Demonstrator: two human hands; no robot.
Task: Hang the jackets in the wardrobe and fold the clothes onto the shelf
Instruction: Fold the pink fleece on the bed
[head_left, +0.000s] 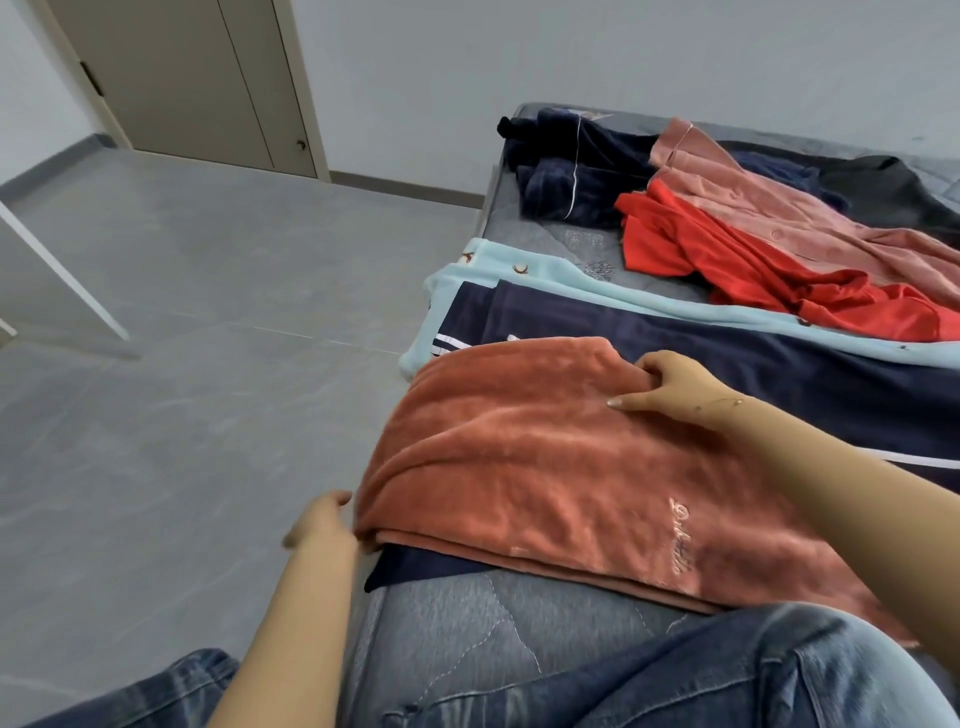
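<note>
A rust-orange fleece garment (545, 457) with pale embroidered lettering lies folded on the near part of the bed. My right hand (675, 387) pinches a bunch of its fabric at the far edge. At the garment's near left corner, over the bed's edge, my left hand (324, 522) grips the folded layers. Under it lie a dark navy garment with white stripes (727, 353) and a light blue fleece piece (519, 275).
Farther back on the grey quilted bed (550, 234) lie a red garment (753, 275), a pink buttoned one (779, 208), a navy fleece one (571, 176) and a dark one (883, 187). Grey tiled floor (182, 364) and a beige door (197, 78) are to the left. My jeans-clad knees fill the bottom.
</note>
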